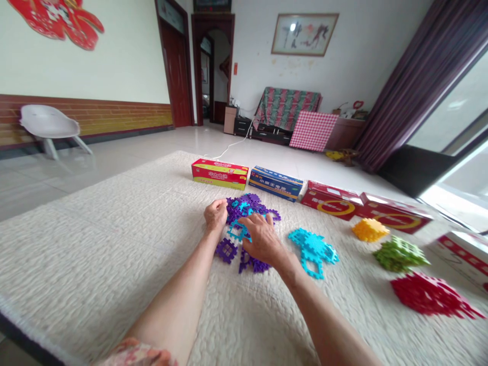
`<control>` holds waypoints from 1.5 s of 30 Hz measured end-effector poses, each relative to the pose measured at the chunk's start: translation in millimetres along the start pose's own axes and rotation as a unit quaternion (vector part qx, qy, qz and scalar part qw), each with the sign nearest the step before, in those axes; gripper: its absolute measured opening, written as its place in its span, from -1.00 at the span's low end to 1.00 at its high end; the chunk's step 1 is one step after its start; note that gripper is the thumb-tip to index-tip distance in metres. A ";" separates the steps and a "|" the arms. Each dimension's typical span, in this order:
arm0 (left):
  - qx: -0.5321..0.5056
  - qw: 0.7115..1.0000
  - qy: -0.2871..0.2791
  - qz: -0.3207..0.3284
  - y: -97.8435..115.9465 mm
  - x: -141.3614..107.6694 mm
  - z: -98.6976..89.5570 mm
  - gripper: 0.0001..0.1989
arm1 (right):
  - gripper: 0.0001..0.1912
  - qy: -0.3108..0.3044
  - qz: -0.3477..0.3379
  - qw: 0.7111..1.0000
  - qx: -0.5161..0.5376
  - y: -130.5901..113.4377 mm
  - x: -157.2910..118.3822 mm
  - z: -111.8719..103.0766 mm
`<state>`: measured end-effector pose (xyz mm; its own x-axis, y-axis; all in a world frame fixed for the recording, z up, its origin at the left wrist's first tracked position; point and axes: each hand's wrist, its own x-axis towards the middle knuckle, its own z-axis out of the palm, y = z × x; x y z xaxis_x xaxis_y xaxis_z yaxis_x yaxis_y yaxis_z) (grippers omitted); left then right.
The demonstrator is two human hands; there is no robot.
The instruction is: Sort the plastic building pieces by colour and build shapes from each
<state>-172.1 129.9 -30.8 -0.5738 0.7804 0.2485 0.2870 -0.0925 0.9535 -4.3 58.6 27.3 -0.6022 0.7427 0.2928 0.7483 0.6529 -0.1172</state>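
Purple and light-blue interlocking plastic tiles lie mixed in a pile (253, 202) on the cream quilted cover. At the pile's left edge is my left hand (215, 215), its fingers curled closed; whatever they may hold is hidden. My right hand (261, 236) reaches over the pile's near side with fingers apart, beside a light-blue tile (237, 230). Just below my left hand lies a purple window-like tile (226, 250). More purple tiles (260, 265) show partly from under my right hand. A separate heap of light-blue tiles (313, 248) sits right of that hand.
Yellow tiles (369, 230), green tiles (400, 254) and red tiles (430, 295) form separate heaps on the right. Behind the pile stand a red-and-yellow box (220, 175), a blue box (276, 184) and two dark red boxes (331, 200). A white-and-red box (463, 254) is at far right.
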 end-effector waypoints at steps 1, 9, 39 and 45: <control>0.002 1.000 -0.001 0.000 0.6 -0.7 -0.4 -0.74 | -0.51 0.013 0.004 1.000 -0.003 6.0 -4.3 -4.8; 0.000 1.000 0.000 0.003 -6.0 -1.5 1.9 -0.69 | -0.57 0.104 0.111 0.988 -0.039 85.5 -65.3 -42.3; 0.000 1.000 -0.010 0.024 -11.3 1.0 4.4 -0.72 | -0.54 0.073 0.083 0.990 0.083 37.0 -19.3 22.0; 0.007 1.000 -0.008 0.023 -8.3 1.1 3.2 -0.73 | -0.60 0.149 0.050 0.974 0.161 32.7 -16.3 21.2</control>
<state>-172.7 133.5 -38.9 -0.5480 0.7850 0.2888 0.3226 -0.1202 0.9389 24.1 71.0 -1.4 -0.3880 0.7596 0.5220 0.6440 0.6286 -0.4360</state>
